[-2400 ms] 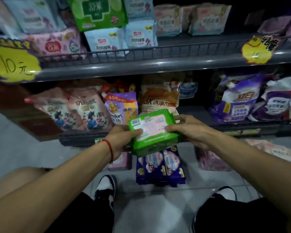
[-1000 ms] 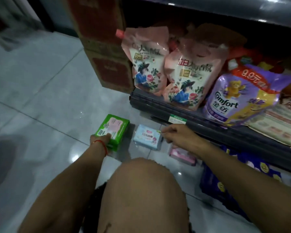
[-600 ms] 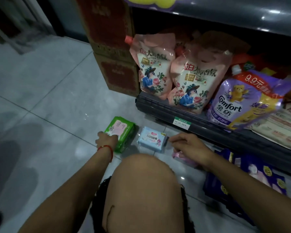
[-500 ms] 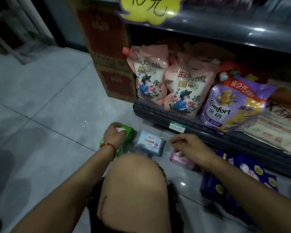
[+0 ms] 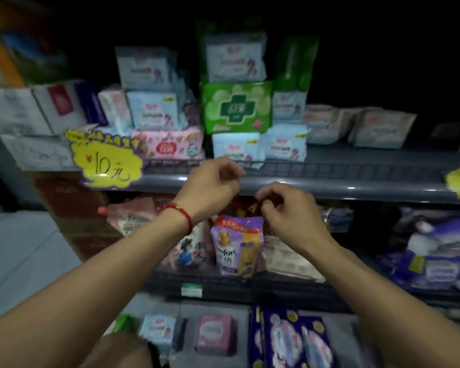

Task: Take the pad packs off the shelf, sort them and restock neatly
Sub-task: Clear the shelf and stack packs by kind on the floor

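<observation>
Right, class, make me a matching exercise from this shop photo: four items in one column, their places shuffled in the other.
Items
1. green cross pack
2. yellow price sign
3. purple Comfort pouch
4. pink pad pack

Places
A. on the floor
B. lower shelf, below the hands
C. upper shelf, in the stacked packs
D. front edge of the upper shelf

Pairs: 1-C, 2-D, 3-B, 4-A

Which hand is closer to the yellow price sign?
Left. The left hand is raised just right of the yellow price sign; the right hand is lower, farther right.

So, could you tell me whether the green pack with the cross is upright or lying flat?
Upright: the green pack stands face-out on light blue packs.
</observation>
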`<state>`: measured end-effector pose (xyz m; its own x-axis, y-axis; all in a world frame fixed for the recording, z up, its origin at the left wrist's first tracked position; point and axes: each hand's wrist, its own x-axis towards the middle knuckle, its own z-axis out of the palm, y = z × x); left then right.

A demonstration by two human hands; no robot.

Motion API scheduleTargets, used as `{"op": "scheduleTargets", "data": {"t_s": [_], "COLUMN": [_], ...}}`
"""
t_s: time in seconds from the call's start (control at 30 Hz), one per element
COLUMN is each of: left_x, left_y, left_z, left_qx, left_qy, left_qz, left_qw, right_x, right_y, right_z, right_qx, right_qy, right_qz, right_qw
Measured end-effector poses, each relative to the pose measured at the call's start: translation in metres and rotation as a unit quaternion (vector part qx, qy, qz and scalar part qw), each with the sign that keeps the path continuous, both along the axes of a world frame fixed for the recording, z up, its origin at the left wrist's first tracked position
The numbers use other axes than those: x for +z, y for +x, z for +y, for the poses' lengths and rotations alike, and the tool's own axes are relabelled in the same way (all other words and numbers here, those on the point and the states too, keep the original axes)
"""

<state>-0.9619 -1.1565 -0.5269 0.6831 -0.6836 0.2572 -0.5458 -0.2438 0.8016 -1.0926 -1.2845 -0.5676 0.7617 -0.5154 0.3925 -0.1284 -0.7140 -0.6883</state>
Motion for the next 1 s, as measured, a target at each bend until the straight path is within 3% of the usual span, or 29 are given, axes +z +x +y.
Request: {"op": "scheduleTargets", "data": {"t_s": [0.1, 0.2, 0.33, 0.4, 0.6, 0.77, 1.0], "left_x": [0.03, 0.047, 0.065, 0.071, 0.088, 0.103, 0.113], "left_y": [-0.008, 0.009, 0.047, 0.068, 0.107, 0.129, 0.111], "left_z": [-0.045, -0.075, -0.086, -0.086, -0.089, -0.097, -0.086], "left_qx": [0.014, 0.097, 0.247, 0.273, 0.229, 0.196, 0.166], "left_qy": [-0.01, -0.021, -0.064, -0.086, -0.112, -0.103, -0.2], "left_qz": [-0.088, -0.174, -0.162, -0.132, -0.088, -0.084, -0.111], "left_qw": [0.996, 0.98, 0.953, 0.949, 0.963, 0.971, 0.959], "right_x": [0.031, 0.048, 0.068, 0.084, 0.139, 0.163, 0.171], "right_y": [-0.019, -0.018, 0.013, 0.036, 0.108, 0.16, 0.146], "right_z": [-0.039, -0.072, -0.098, -0.107, -0.111, -0.094, -0.092], "right_qx": [-0.053, -0.071, -0.047, -0.05, -0.032, -0.003, -0.051], "right_qy": [-0.01, 0.007, -0.008, -0.01, -0.031, 0.043, 0.036], "right_qz": [-0.054, -0.058, -0.043, -0.042, -0.078, -0.1, -0.191], "right_qw": [0.997, 0.996, 0.998, 0.998, 0.996, 0.994, 0.98]}}
